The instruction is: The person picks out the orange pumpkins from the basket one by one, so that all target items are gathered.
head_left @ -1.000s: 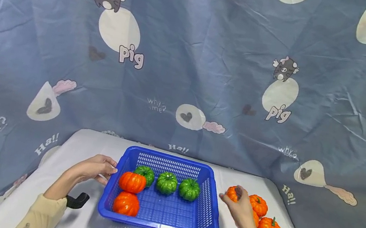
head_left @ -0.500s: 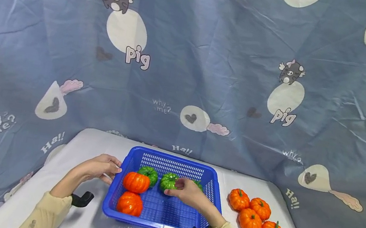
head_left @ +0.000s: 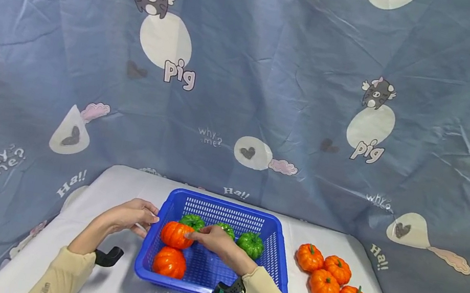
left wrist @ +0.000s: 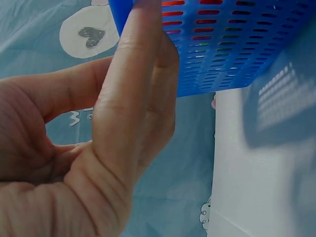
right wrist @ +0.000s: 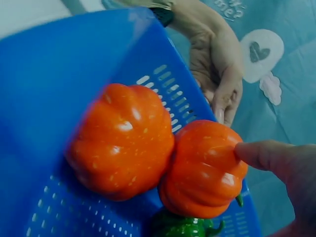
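Note:
A blue slotted basket (head_left: 283,279) stands on the white table. In it lie two orange pumpkins, one farther back (head_left: 173,235) and one nearer (head_left: 169,262), and three green ones (head_left: 250,244). My right hand (head_left: 207,236) reaches into the basket from the right, and its fingertips (right wrist: 269,158) touch the farther orange pumpkin (right wrist: 202,173). It partly hides the middle green pumpkin (head_left: 228,228). My left hand (head_left: 135,215) rests with straight fingers (left wrist: 131,89) against the outside of the basket's left wall (left wrist: 232,44).
Several orange pumpkins (head_left: 324,285) sit in a cluster on the table to the right of the basket. A blue cartoon-print cloth (head_left: 244,91) hangs behind and around the table. The table edge runs close in front of the basket.
My right hand left the orange pumpkins on the table, crossed into the basket past the middle green pumpkin, and now touches the farther orange one. The left hand stayed at the basket wall.

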`<state>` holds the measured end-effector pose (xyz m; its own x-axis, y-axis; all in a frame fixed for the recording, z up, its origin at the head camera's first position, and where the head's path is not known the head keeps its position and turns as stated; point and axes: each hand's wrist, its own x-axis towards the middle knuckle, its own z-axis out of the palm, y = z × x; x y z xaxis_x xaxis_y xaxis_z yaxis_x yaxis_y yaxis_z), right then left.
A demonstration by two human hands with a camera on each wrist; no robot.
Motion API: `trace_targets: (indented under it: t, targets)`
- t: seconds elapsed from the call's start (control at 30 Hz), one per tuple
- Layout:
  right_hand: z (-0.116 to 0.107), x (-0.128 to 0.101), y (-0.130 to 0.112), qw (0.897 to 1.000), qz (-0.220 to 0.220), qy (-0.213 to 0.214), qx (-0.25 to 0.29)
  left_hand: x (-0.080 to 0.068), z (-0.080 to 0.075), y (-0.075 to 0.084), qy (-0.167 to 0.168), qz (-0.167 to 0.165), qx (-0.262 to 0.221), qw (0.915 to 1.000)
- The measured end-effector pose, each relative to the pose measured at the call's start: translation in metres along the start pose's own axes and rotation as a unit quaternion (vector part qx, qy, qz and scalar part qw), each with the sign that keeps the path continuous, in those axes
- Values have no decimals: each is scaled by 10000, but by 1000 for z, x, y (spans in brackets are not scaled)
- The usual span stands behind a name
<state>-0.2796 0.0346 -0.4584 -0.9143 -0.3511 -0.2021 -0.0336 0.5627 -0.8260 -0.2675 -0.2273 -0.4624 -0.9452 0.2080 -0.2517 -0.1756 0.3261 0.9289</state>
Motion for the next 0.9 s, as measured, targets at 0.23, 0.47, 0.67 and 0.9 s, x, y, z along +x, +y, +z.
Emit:
trace_targets:
  t: [0.23, 0.47, 0.67, 0.9]
  targets:
    - [3, 8, 2, 9933, 38, -707, 918, 0, -1, 2, 9, 11, -31, 10000]
    - [6, 11, 4, 9855, 29, -887, 1444, -2, 0, 2, -14, 9, -6, 10000]
    - [9, 16, 5, 9823, 77, -1031, 1563, -3, -2, 3, -8, 7, -51, 10000]
    - [4, 9, 3, 9904, -71, -608, 1238, 0, -1, 0, -63, 33, -17, 10000]
